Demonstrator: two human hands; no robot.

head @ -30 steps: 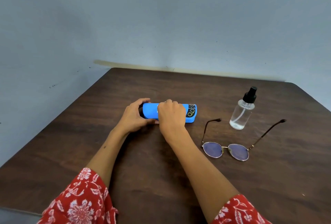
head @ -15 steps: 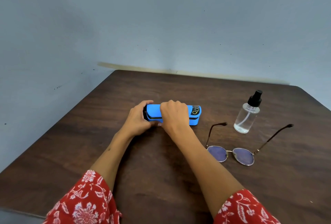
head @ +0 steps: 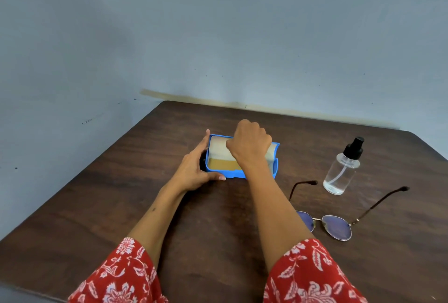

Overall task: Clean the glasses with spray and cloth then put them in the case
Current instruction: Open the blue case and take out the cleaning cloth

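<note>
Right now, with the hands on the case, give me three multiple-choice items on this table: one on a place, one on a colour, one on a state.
1. Where does the spray bottle stand?
A. Beyond the glasses, right of the case
B. Left of the case
C. Inside the case

2. What colour is the case's shell?
A. Red
B. Blue
C. Black

3. How is the case?
A. Shut flat
C. Upside down
B. Lid lifted open

Answers:
1. A: the bottle stands upright on the table past the unfolded glasses.
2. B: bright blue rim around a pale lining.
3. B: the right hand holds the lid up while the left hand steadies the case's end, the tan inside showing.
</note>
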